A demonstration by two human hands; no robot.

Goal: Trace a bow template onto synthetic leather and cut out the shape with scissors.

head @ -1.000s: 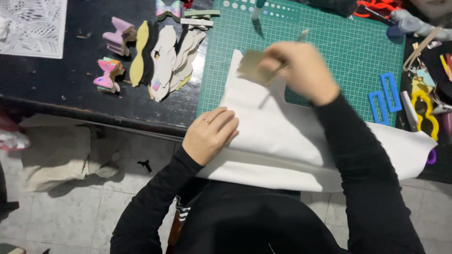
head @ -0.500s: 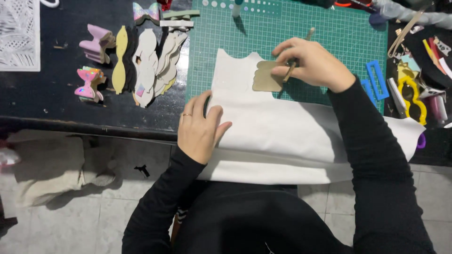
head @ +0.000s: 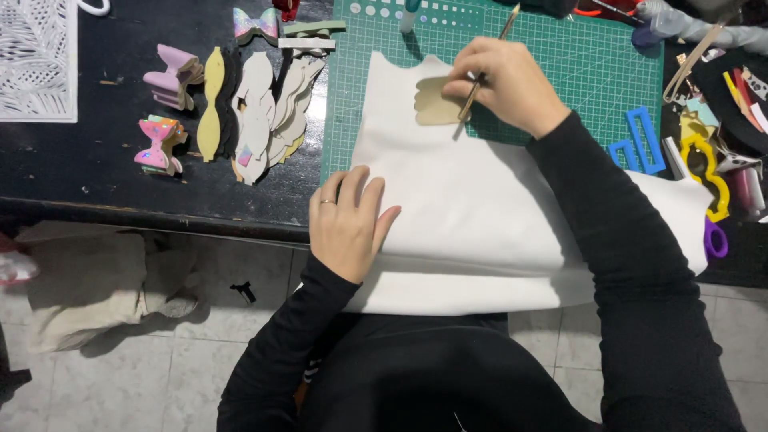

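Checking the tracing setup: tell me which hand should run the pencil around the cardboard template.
Right. The right hand already grips the pencil at the cardboard template, while the left hand lies flat, pinning the white sheet.

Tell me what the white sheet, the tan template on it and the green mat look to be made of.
White sheet: probably felt or faux leather; matte, and it drapes softly over the table edge. Tan template: likely thin cardboard or wood, flat, stiff, dull, with a scalloped edge. Green mat: apparently a rubbery plastic cutting mat, matte, printed with a grid.
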